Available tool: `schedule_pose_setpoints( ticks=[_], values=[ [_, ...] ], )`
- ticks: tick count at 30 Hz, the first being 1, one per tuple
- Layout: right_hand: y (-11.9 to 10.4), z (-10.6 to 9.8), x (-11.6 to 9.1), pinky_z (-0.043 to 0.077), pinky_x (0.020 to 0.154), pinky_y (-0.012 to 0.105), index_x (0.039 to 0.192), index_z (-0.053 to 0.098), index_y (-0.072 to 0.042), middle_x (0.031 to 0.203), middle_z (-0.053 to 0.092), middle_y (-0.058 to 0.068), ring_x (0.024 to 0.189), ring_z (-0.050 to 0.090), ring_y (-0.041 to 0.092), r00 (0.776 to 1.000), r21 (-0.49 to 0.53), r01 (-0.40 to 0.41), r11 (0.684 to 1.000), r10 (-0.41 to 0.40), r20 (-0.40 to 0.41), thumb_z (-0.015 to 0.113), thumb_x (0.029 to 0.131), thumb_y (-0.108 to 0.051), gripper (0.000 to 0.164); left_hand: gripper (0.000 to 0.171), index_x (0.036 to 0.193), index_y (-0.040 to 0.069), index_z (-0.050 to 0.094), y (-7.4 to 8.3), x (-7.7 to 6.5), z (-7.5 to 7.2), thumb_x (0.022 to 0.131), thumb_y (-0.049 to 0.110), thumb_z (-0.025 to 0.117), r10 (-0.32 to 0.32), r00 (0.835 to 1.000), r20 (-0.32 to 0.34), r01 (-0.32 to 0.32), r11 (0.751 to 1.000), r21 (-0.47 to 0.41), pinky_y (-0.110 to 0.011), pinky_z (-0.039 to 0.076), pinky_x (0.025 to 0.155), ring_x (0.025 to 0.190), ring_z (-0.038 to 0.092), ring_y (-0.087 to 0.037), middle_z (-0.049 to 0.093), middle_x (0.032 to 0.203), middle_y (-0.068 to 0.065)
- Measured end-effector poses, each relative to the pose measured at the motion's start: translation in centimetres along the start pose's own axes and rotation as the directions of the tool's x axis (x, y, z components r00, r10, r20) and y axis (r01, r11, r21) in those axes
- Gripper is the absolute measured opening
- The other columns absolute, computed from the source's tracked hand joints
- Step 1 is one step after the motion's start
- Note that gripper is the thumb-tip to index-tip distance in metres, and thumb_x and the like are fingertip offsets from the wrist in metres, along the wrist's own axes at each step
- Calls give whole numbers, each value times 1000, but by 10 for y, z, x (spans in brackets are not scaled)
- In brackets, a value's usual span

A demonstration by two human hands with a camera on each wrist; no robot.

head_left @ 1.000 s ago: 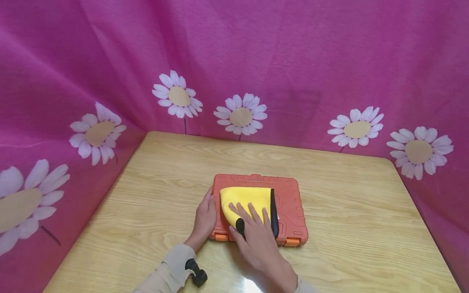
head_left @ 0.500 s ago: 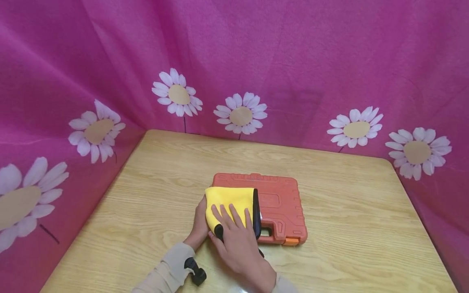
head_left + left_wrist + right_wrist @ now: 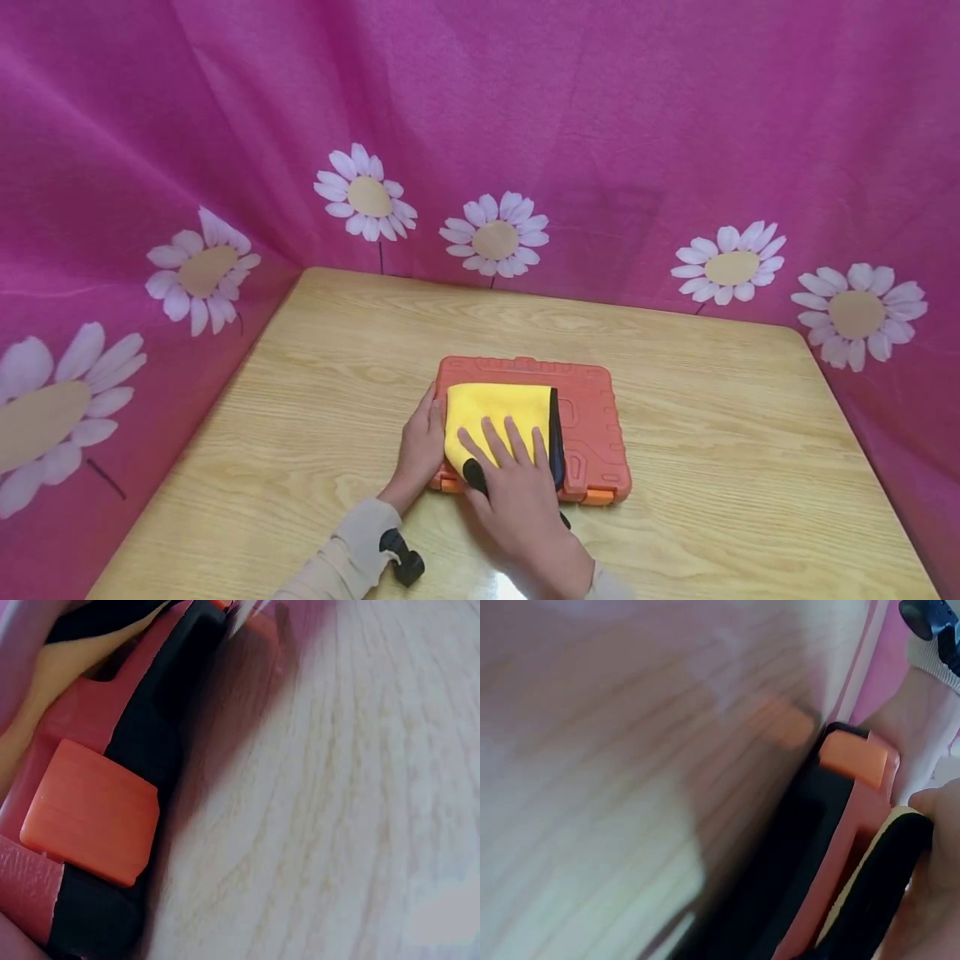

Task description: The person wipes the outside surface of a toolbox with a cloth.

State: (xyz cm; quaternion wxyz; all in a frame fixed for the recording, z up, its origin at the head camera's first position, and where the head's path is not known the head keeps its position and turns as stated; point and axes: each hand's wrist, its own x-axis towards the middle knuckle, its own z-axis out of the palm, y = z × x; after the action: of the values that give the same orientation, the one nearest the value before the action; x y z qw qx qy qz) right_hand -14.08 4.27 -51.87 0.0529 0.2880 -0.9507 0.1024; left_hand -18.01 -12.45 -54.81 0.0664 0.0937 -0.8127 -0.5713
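A red plastic carrying case (image 3: 596, 400) with orange latches (image 3: 597, 497) lies on the wooden table. On its lid is a folded yellow cloth (image 3: 498, 404) with black edging. My left hand (image 3: 420, 446) grips the left side of the case, its thumb over the edge. My right hand (image 3: 521, 500) rests on the cloth with fingers spread. In the left wrist view, one orange latch (image 3: 94, 814) is close to the camera. The right wrist view has the cloth's black edge (image 3: 885, 885) against the right thumb. The fingertips under the left edge are hidden.
Wood-grain table (image 3: 750, 433) surrounds the case. A magenta curtain (image 3: 600, 125) with printed daisies stands behind the table and along its sides. A black strap (image 3: 405, 558) hangs at the left sleeve.
Between the frames my right hand slides the cloth left to the case's edge, then back right over the lid. The left hand and the case stay about where they were.
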Motion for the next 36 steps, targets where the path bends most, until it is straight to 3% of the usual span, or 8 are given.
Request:
schedule_pose_setpoints(
  ticks=[11, 21, 36],
  values=[
    [47, -13, -23, 16, 114, 64, 151, 47, -29, 154, 43, 9, 144, 31, 39, 996, -43, -79, 996, 76, -54, 63, 94, -43, 60, 49, 155, -1, 31, 3, 0, -1, 111, 20, 31, -11, 1000, -3, 11, 999, 44, -51, 25, 116, 144, 30, -36, 37, 155, -19],
    [85, -21, -47, 9, 116, 61, 152, 46, -30, 156, 40, 7, 147, 25, 36, 979, 17, -189, 982, 190, -71, 54, 100, -47, 55, 49, 155, -1, 29, 5, 1, -2, 111, 20, 30, -29, 1000, 9, 29, 999, 17, -49, 24, 117, 145, 28, -34, 34, 157, -19],
    [107, -21, -62, 26, 111, 63, 148, 51, -19, 158, 36, 13, 146, 22, 40, 967, 98, -224, 970, 234, -100, 54, 102, -39, 51, 49, 156, 0, 29, 5, 0, -1, 111, 20, 30, -28, 1000, 7, 28, 999, 26, -49, 24, 117, 145, 27, -33, 34, 157, -18]
  ],
)
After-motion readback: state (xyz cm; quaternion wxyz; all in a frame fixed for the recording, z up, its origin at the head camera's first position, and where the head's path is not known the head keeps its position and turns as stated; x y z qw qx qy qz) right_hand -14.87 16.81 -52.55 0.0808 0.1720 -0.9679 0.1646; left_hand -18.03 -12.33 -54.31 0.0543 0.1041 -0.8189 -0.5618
